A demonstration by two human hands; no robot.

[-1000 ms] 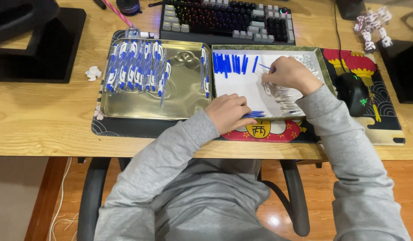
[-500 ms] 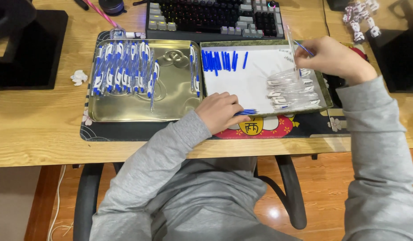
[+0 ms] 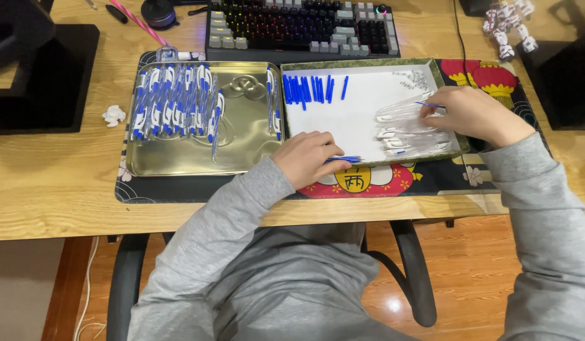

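Two hands are working: the right hand (image 3: 474,113) fingers are pinching a thin blue refill (image 3: 428,104) just above the clear pen tubes (image 3: 409,129), while the left hand (image 3: 308,158) fingers are gripping more blue refills (image 3: 347,159) pointing sideways.

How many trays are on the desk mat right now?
2. A metal tray on the left holds assembled blue-and-white pens; a white-lined tray on the right holds loose pen parts.
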